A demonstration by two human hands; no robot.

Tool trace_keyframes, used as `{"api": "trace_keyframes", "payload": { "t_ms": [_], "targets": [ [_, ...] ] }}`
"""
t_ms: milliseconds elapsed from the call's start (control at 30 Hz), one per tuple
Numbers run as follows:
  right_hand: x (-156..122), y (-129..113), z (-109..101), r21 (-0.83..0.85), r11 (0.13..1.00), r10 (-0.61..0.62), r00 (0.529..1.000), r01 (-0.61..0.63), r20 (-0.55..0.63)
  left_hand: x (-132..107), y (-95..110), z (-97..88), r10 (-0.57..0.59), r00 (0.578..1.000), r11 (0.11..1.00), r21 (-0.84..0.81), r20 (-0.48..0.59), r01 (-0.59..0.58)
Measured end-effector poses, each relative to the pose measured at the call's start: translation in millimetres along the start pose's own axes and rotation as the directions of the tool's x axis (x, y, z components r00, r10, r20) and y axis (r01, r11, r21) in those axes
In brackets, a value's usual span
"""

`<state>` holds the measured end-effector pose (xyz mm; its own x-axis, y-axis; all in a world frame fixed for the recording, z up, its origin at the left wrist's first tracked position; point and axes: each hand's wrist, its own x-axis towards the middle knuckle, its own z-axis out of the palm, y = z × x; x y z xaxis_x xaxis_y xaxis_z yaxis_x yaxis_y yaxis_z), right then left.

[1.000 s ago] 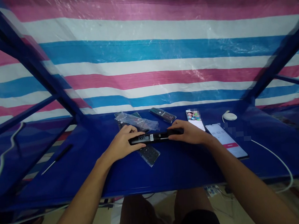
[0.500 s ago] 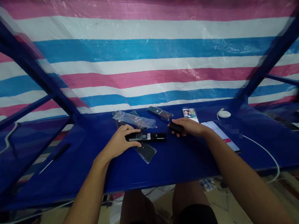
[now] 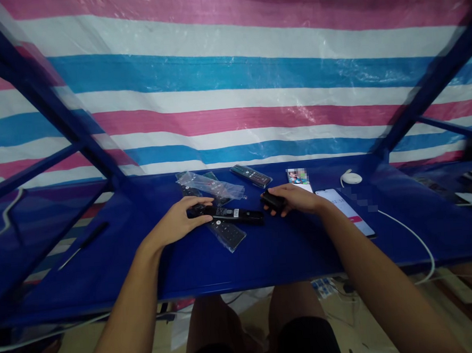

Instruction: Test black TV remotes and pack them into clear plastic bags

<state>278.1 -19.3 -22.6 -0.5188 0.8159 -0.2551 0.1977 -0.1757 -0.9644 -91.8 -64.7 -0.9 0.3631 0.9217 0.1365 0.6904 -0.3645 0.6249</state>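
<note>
A black remote control lies back side up, with printed text and a white label showing. My left hand grips its left end between thumb and fingers. Just past the remote's right end, my right hand is closed around a small black piece, whose kind I cannot make out. Partly under the held remote, another remote in clear plastic shows its buttons. Behind my left hand, a clear plastic sleeve lies across other wrapped remotes.
A wrapped remote lies at the back. On the right are a lit phone, a second screen and a white coiled cable. A screwdriver lies left on the blue table. Blue frame posts flank it.
My left hand has shifted left at the remote's end, and the remote now slants slightly, its right end lower. My right hand with the black piece has moved slightly left. The whole view has shifted a little.
</note>
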Motion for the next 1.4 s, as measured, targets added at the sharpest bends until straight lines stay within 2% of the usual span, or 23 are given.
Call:
{"api": "trace_keyframes", "payload": {
  "t_ms": [400,600,667,767,1000,1100,1400],
  "targets": [
    [1.5,0.3,1.5,0.163,0.986,0.045,0.999,-0.042,-0.014,1.9,2.9,1.7,0.002,0.999,1.000,-0.023,-0.044,-0.003],
    [1.7,1.4,3.8,0.156,0.986,-0.046,0.998,0.053,-0.051,2.2,2.0,2.4,-0.008,0.999,0.999,-0.034,-0.048,0.006],
    [1.3,0.0,8.5,0.099,0.987,-0.124,0.991,0.129,-0.053,1.9,1.3,2.7,-0.015,0.999,1.000,-0.028,-0.046,0.014],
    [0.7,-3.2,20.3,-0.086,0.963,-0.260,0.965,0.257,-0.031,1.1,0.9,3.3,-0.024,0.998,0.999,-0.027,-0.061,0.023],
    [2.3,-2.0,39.2,-0.443,0.778,-0.459,0.884,0.446,0.085,0.4,2.2,3.5,-0.034,0.998,0.999,-0.029,-0.062,0.033],
    [4.0,0.4,39.8,-0.527,0.723,-0.478,0.874,0.446,0.084,0.2,2.1,3.3,-0.036,0.998,0.999,-0.019,-0.061,0.035],
    [6.1,3.6,42.0,-0.641,0.628,-0.484,0.867,0.441,0.122,1.5,3.0,5.4,-0.050,0.998,0.997,-0.060,-0.044,0.047]
  ]
}}
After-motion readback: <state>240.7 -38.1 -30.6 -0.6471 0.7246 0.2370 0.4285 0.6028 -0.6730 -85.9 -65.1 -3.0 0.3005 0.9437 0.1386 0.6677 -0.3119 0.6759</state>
